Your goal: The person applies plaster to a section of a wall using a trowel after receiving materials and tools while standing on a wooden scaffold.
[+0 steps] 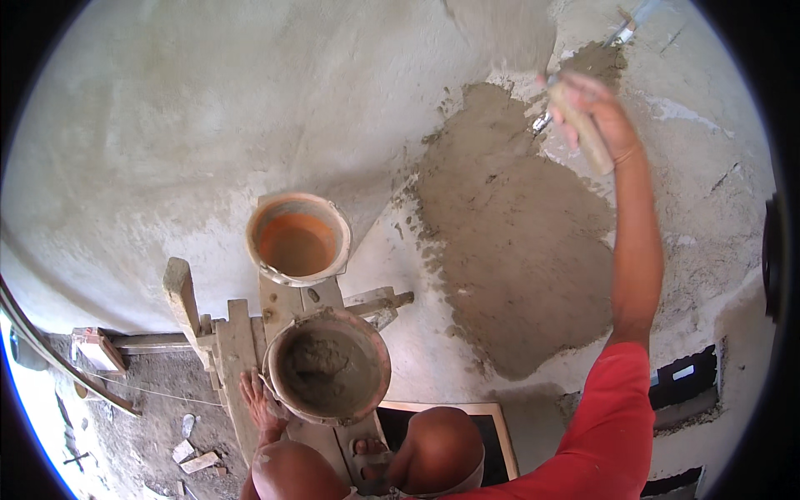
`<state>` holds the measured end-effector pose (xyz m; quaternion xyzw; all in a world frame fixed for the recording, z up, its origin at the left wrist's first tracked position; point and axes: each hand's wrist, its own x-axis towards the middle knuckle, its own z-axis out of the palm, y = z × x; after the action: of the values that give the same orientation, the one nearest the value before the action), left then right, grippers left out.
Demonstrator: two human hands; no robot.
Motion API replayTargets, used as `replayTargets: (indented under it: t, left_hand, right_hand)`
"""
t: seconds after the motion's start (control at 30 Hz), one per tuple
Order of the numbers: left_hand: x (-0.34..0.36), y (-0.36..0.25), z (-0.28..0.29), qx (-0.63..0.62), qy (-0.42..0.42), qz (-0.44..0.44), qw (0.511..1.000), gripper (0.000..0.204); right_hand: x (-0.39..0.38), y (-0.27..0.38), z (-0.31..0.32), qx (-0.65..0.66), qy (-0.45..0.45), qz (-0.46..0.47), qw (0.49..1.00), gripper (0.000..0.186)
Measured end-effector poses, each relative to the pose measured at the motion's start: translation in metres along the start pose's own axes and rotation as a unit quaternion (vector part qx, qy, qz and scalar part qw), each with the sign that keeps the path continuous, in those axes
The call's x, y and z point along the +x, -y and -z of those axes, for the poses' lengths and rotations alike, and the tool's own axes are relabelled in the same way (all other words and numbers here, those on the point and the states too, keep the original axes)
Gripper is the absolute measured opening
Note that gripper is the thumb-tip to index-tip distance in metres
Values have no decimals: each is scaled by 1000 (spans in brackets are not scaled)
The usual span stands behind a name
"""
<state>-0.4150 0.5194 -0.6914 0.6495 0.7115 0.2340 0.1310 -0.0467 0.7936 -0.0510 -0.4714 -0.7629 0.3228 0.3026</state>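
In my raised right hand (590, 108) is the tan wooden handle of a trowel (585, 133), held in front of the wall. Motion smears the hand, and the broad grey-brown shape past the handle looks like the blurred blade. Below it spreads a large patch of wet mortar (517, 242) on the wall. Down at lower left, my left hand (262, 407) lies on a wooden plank with its fingers stretched out. Right beside it stands a bucket of grey mortar (329, 365). Behind that, an orange-lined bucket (298, 237) holds a brownish, watery-looking content.
Rough planks (239, 350) form a scaffold under the buckets and me, with an upright post (180, 287) at left. Rubble (198, 462) lies on the ground below. Recessed openings (683, 379) break the wall at lower right. A pipe end (623, 33) shows at top right.
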Motion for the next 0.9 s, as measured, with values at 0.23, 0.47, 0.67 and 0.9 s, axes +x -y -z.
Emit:
replayTargets:
  t: [0.23, 0.47, 0.67, 0.9]
  left_hand:
    - [2, -15, -11, -60, -54, -34, 996, 58]
    - [1, 5, -9, -69, -108, -62, 990, 61]
    - [25, -72, 53, -696, 21, 121, 708, 59]
    - [18, -95, 71, -661, -19, 48, 749, 68]
  right_hand:
    - [-34, -67, 165, -278, -363, -178, 871, 51]
    - [-112, -37, -44, -216, -123, -256, 934, 38]
    - [-201, -114, -197, -447, 292, -94, 840, 32]
    - [-202, -179, -268, -582, 149, 240, 763, 27]
